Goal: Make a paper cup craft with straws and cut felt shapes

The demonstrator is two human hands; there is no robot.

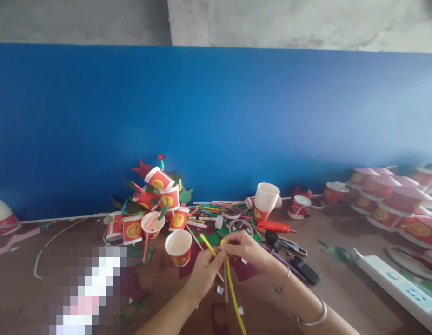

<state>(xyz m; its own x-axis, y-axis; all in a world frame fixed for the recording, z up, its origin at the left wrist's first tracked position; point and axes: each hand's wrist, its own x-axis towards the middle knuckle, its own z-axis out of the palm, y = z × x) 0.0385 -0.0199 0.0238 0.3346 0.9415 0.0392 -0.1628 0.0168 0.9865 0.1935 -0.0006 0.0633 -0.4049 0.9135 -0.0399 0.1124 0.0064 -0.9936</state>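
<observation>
My left hand [202,274] and my right hand [245,251] meet low in the middle of the brown table [341,288]. Both are closed in a pinch on a long yellow straw [233,298] that runs down toward me. A second, paler straw [225,284] lies beside it under my fingers. A red paper cup [179,248] with a white inside stands just left of my left hand. My right wrist wears a thin bracelet and a silver bangle.
A heap of red cups with straws and green paper leaves [156,200] rises behind the hands. Loose straws, an orange cutter [275,227], keys [289,246] and a white cup stack [266,197] lie right of it. Pink-lidded cups [393,200] and a power strip [397,284] fill the right.
</observation>
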